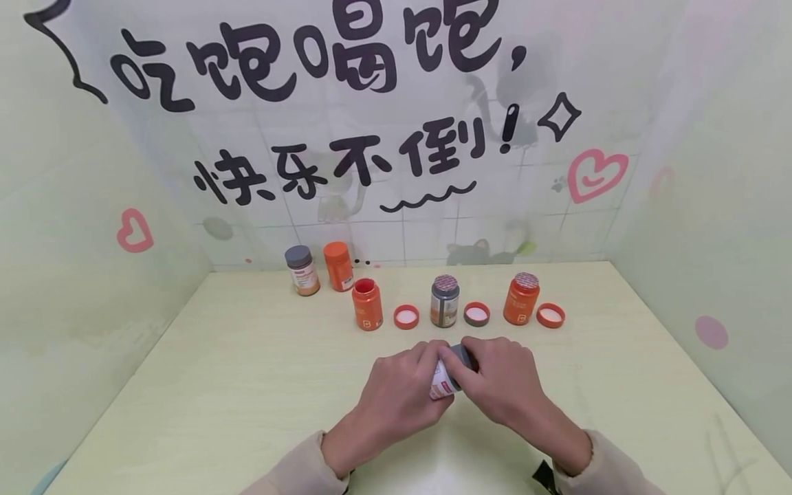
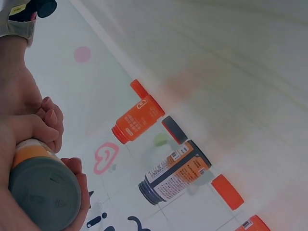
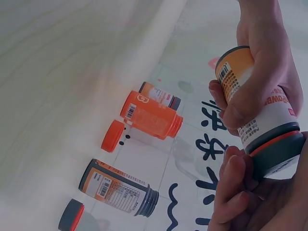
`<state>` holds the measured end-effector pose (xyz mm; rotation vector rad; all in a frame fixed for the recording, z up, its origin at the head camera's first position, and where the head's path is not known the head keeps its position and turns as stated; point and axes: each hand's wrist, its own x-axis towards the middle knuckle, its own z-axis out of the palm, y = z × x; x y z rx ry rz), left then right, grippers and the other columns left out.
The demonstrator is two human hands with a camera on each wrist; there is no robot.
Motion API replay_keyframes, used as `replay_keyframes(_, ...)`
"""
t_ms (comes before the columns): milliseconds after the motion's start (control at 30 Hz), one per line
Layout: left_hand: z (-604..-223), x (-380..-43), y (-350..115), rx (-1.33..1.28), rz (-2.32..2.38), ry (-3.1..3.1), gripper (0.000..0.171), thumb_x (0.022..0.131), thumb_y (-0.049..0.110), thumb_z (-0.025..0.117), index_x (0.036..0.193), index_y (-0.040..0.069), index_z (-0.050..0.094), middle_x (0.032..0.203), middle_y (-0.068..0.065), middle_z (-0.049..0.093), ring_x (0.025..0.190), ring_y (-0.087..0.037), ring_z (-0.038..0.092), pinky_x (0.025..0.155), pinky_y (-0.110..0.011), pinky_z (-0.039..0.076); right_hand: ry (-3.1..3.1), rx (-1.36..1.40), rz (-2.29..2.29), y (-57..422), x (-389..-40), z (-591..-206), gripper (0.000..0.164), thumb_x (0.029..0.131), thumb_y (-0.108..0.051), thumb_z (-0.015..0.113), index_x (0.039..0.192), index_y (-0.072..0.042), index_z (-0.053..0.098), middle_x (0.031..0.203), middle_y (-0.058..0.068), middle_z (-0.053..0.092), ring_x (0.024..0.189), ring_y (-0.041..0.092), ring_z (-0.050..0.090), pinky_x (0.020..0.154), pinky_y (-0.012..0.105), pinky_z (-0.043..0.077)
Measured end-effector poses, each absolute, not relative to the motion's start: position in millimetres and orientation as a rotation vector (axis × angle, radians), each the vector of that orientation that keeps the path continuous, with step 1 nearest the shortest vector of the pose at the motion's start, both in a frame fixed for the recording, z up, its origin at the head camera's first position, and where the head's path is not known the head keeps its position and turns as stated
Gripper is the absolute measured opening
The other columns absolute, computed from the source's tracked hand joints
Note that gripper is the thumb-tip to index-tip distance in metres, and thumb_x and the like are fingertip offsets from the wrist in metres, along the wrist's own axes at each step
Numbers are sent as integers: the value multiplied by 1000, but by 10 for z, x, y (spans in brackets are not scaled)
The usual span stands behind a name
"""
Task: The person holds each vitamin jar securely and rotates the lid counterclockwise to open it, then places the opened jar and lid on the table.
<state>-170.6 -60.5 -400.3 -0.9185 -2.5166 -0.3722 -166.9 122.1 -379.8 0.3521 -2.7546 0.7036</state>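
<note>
At lower centre, the left hand (image 1: pixel 402 388) grips a supplement bottle (image 1: pixel 441 383), the right hand (image 1: pixel 506 377) its grey cap (image 1: pixel 465 356); likely light, stiff, best held mid-body.

I see pale beige sleeves on both arms, the left sleeve (image 1: pixel 302 469) and the right sleeve (image 1: pixel 609 469) each ending in a plain cuff. A black angular piece (image 1: pixel 544 476) shows beneath the right one, where the left-wrist feed gives me a dark rounded part (image 2: pixel 46 7) and a yellow label (image 2: pixel 18 9) (too small for me to read). The left hand (image 1: pixel 402 388) and right hand (image 1: pixel 504 378) are bare
</note>
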Motion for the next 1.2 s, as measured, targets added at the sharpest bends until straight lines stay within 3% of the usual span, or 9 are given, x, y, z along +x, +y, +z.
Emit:
replay_keyframes(267, -3982, -1692, -587, -944, -644, -2542, 52, 78, 33, 86, 119, 15, 59, 96, 5, 71, 69, -4, 59, 56, -10, 41, -2565, 447, 811, 1228, -1673, -3819, 42, 93, -39, 65, 57, -24, 48, 49, -15, 36, 45, 1, 34, 44, 21, 24)
replay_keyframes(667, -4027, -1663, -541, -934, -821, -2511, 52, 74, 24, 86, 116, 12, 58, 88, 4, 71, 67, -1, 59, 57, -10, 43, -2426, 480, 785, 1217, -1663, -3849, 39, 85, -37, 69, 55, -25, 48, 48, -17, 32, 44, -2, 28, 44, 19, 21)
replay_keyframes(933, -4027, -1653, -524, -964, -1002, -2461, 49, 72, 21, 85, 112, 14, 60, 85, 6, 72, 68, 0, 62, 59, -9, 45, -2229, 632, 736, 1246, -1692, -3861, 25, 75, -30, 74, 63, -23, 53, 52, -16, 40, 48, -6, 32, 45, 14, 23)
replay_keyframes(1200, -4013, -1678, -550, -952, -848, -2497, 51, 75, 26, 85, 116, 13, 59, 88, 6, 73, 67, 0, 61, 59, -9, 46, -2443, 605, 747, 1283, -1681, -3802, 29, 84, -40, 72, 69, -24, 54, 55, -17, 39, 48, -3, 33, 45, 18, 26)
